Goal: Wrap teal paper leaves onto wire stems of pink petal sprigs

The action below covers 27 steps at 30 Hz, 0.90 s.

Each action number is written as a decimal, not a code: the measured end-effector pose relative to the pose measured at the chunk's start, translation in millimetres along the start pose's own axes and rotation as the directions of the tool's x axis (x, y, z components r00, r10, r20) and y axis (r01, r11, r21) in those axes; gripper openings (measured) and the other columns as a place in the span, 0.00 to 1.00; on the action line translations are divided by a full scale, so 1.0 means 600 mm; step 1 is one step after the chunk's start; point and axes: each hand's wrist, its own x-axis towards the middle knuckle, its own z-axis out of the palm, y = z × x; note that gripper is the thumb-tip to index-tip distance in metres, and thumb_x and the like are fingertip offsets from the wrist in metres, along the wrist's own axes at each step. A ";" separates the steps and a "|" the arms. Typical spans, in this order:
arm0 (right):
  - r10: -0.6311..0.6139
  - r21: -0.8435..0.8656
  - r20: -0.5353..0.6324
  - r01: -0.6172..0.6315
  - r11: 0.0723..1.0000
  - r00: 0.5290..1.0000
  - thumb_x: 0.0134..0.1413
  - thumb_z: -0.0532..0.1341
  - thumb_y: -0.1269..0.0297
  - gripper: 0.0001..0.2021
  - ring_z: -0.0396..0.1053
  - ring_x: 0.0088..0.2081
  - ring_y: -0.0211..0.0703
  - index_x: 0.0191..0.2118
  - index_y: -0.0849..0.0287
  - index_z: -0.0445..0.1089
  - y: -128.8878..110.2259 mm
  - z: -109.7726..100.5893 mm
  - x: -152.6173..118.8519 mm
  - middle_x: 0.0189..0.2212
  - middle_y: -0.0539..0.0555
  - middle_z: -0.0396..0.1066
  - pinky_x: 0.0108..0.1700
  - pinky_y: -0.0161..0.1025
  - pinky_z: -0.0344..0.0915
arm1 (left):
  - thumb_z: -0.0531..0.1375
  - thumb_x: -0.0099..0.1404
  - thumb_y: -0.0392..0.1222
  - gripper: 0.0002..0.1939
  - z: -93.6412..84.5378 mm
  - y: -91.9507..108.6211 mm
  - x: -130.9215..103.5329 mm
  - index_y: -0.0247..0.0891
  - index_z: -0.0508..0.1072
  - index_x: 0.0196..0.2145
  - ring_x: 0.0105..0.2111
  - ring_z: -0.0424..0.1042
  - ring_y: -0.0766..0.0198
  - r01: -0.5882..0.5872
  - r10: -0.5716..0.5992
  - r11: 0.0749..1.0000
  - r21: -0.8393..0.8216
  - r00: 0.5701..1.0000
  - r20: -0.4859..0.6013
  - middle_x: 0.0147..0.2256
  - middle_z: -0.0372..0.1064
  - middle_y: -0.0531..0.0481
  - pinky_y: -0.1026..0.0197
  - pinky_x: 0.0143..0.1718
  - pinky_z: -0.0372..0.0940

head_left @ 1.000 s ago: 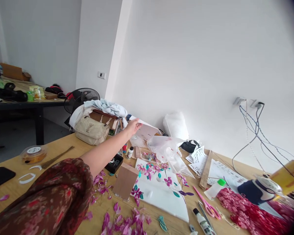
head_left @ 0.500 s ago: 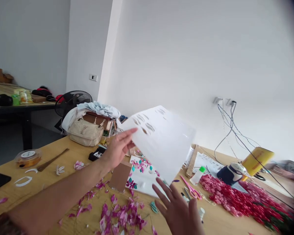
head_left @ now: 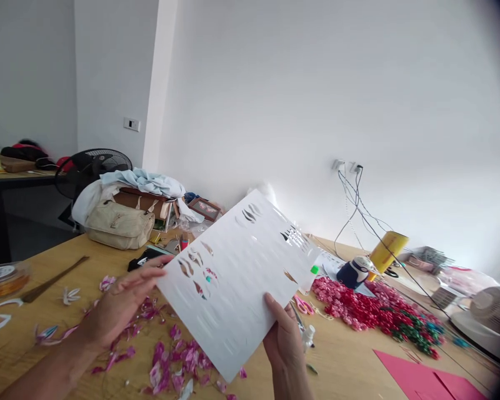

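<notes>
A white sheet with leaf-shaped cut-outs is raised, tilted, above the table. My right hand grips its lower right edge, thumb on top and fingers beneath. At the sheet's left corner is my left hand, its fingers stretched out beside the edge; whether they touch it is hard to tell. Through some cut-outs, pink and teal colours show. Purple-pink petals lie on the table below the sheet and between my hands.
A beige bag and a black fan stand at the back left. Pink scissors, a red and pink flower heap, a blue-and-white jug and red sheets are on the right. A round container sits far left.
My right hand has gone from empty with spread fingers to holding the sheet. The sheet has come lower and turned its face towards me. The view has swung right.
</notes>
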 end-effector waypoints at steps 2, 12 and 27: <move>0.022 -0.040 0.051 -0.020 0.999 0.998 0.34 0.69 0.71 0.17 0.73 0.32 0.46 0.37 0.59 0.73 -0.008 -0.009 -0.003 0.29 0.53 0.77 0.36 0.41 0.70 | 0.62 0.56 0.42 0.13 -0.016 0.025 0.005 0.43 0.73 0.41 0.52 0.60 0.55 -0.083 0.082 0.996 -0.031 0.996 -0.033 0.52 0.62 0.51 0.60 0.50 0.59; 0.228 -0.191 0.157 -0.197 0.962 0.961 0.31 0.70 0.69 0.13 0.73 0.27 0.47 0.31 0.57 0.75 0.002 -0.038 -0.016 0.28 0.54 0.77 0.33 0.42 0.69 | 0.55 0.62 0.45 0.22 0.065 0.066 0.030 0.38 0.63 0.53 0.48 0.65 0.52 0.151 -0.101 0.984 -0.093 0.908 0.406 0.50 0.65 0.40 0.55 0.45 0.61; 0.228 -0.179 0.236 -0.189 0.966 0.944 0.31 0.69 0.66 0.13 0.73 0.26 0.49 0.30 0.61 0.74 -0.017 -0.007 -0.041 0.26 0.56 0.77 0.32 0.42 0.69 | 0.59 0.59 0.40 0.18 0.097 0.082 0.017 0.29 0.70 0.46 0.34 0.74 0.55 0.364 -0.342 0.925 -0.105 0.922 0.183 0.36 0.74 0.40 0.56 0.38 0.67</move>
